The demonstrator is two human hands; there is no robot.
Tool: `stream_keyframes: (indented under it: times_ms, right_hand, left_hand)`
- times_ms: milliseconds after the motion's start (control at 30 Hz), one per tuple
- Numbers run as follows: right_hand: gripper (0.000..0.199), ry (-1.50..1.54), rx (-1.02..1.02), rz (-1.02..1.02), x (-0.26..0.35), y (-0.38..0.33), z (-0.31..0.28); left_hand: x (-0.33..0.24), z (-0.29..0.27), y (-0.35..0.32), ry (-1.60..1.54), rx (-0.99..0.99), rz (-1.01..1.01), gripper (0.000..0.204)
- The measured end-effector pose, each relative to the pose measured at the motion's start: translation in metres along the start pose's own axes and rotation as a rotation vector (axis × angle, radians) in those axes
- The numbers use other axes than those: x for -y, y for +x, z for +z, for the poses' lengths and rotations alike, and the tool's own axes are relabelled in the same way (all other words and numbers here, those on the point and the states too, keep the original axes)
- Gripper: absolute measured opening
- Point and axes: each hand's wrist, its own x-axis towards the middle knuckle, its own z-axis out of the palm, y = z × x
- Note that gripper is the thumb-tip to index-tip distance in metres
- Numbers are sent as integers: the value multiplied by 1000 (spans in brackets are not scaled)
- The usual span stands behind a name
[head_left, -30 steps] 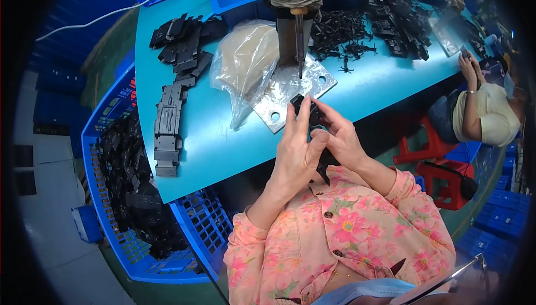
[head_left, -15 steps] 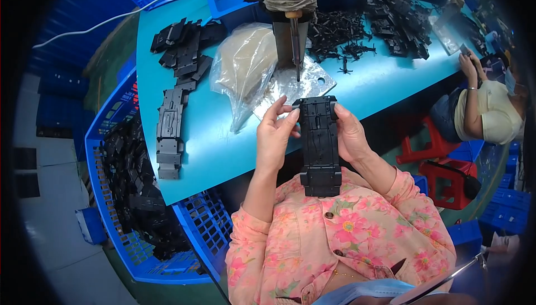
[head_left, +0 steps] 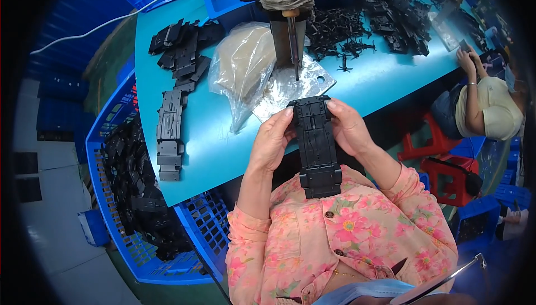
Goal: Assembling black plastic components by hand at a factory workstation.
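"Turquoise surface [head_left: 206, 154], stretching out past the left hand [head_left: 269, 142] and the right hand [head_left: 352, 130]. What are they holding?"

"One black part [head_left: 318, 146], long and flat. Both are clamped on its far end, one at each side, thumbs near the corners; its near end comes back over the flowered shirt [head_left: 363, 221]."

"And straight beyond the hands?"

"A metal plate [head_left: 283, 90] on the surface, with a slim tool [head_left: 292, 39] pointing tip down over it. A clear bag [head_left: 241, 62] lies beyond the left hand, beside the plate."

"Farther left?"

"More black parts [head_left: 169, 116] in a line. Nearer the wearer, left of the left hand, a blue basket [head_left: 178, 277] holds dark pieces [head_left: 139, 187]."

"To the right?"

"Small black pieces [head_left: 338, 32] heaped beyond the right hand. Well off to its right, a co-worker [head_left: 484, 104] sits by the surface."
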Motion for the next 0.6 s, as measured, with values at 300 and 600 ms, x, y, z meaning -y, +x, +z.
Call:
stream_keyframes:
  times_ms: [300, 600]
  right_hand:
    - [25, -113, 82, 193, 26, 12, -15]
    - [24, -42, 56, 176, 18, 28, -26]
  left_hand:
    - [-8, -11, 5, 30, 53, -28, 26]
    - [-11, -13, 28, -16, 54, -45, 27]
